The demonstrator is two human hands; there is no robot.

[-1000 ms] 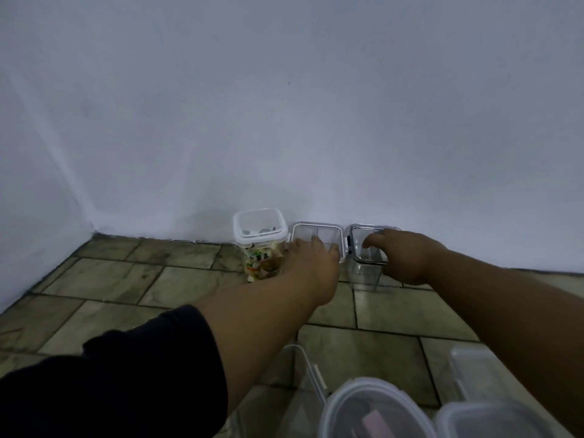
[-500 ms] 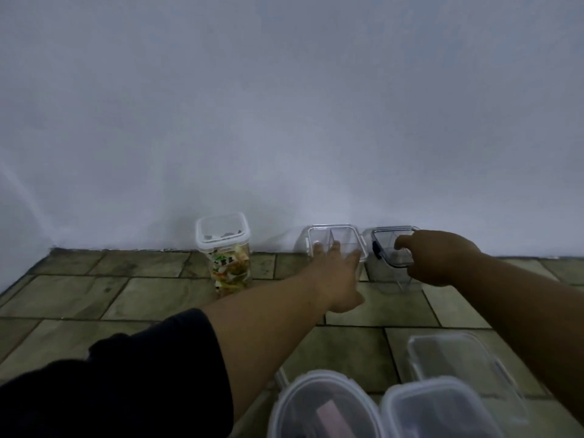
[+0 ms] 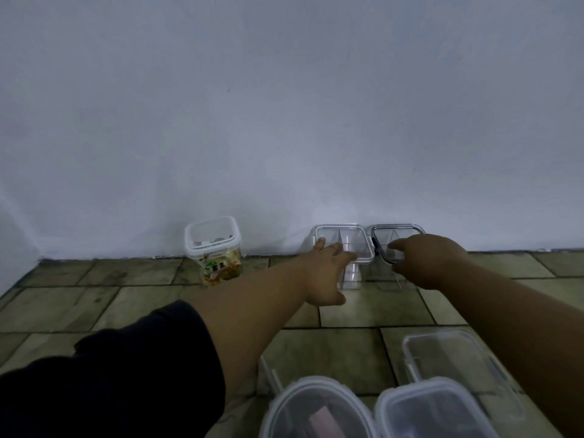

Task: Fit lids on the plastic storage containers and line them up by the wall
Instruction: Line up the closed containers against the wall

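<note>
Right of centre, we rest our left hand (image 3: 328,273) with fingers spread on the clear tub (image 3: 346,245), while our right hand (image 3: 423,260) curls loosely on the dark-rimmed tub (image 3: 396,238); we cannot tell whether it grips. Both tubs stand touching at the wall (image 3: 284,121), probably being squared into line. The labelled jar (image 3: 216,251) sits well apart, left of centre. A second ago it appeared beside the clear tub; the gap has widened. Lidded boxes (image 3: 410,409) wait at the bottom edge.

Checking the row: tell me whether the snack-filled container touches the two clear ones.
No, the snack-filled container stands apart, bare floor between it and the white-rimmed container.
</note>
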